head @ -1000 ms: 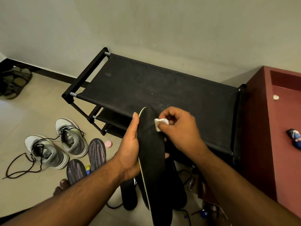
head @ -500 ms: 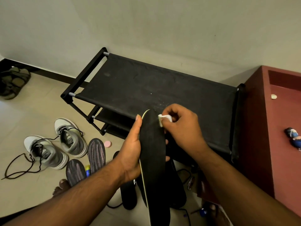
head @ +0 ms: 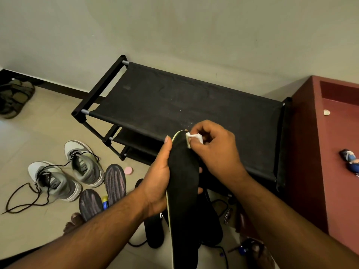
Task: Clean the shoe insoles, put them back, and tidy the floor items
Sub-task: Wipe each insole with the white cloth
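Note:
My left hand (head: 158, 177) grips a long black insole (head: 183, 191) with a pale edge, held upright in front of me. My right hand (head: 213, 150) pinches a small white wipe (head: 194, 137) against the insole's top right edge. Two grey striped insoles (head: 115, 181) (head: 90, 203) lie on the floor to the left, beside a pair of grey sneakers (head: 83, 166) (head: 52, 181) with loose black laces. A black shoe (head: 210, 224) sits on the floor behind the held insole, partly hidden.
A black fabric shoe rack (head: 184, 105) stands against the wall. A dark red cabinet (head: 338, 152) is at the right with a small blue object (head: 349, 160) on it. A pink lid (head: 128, 170), a small blue-yellow item (head: 104, 202) and sandals (head: 14, 98) lie on the floor.
My right hand slid the wipe up along the insole's right edge toward its tip. My left hand kept its grip on the insole.

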{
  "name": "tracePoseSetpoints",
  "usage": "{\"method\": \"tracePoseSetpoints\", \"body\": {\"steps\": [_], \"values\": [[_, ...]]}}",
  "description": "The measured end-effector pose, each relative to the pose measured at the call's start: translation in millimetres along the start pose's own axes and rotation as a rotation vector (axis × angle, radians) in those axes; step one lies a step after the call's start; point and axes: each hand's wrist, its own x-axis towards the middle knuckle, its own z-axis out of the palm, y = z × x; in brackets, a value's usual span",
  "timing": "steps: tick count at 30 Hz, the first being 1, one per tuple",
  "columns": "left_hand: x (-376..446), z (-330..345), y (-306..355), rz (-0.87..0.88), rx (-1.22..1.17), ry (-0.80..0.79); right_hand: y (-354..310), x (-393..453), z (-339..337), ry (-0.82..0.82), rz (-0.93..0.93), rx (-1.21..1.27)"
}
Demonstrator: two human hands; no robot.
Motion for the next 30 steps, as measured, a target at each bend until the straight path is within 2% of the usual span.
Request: {"method": "tracePoseSetpoints", "body": {"steps": [5,9,11,18,23,26,30], "values": [[0,-3,8,0.039,-0.050,-0.025,3,3,-5,0.077,0.015,-0.044],[-4,1,5,0.032,0.038,0.014,-15,-8,2,-0.002,-0.148,0.087],[-7,4,1,0.023,0.068,0.034,-19,-12,5,-0.046,-0.165,0.111],[-6,3,-3,0.048,0.070,0.074,-3,-4,0,0.056,0.144,0.155],[-4,-3,1,0.087,0.006,0.076,6,-1,2,0.039,0.376,0.122],[-3,-5,5,0.112,-0.002,0.061,3,1,-2,0.039,0.467,0.247],[-5,-4,1,0.100,0.061,0.060,-7,0,-6,0.011,0.486,0.482]]}}
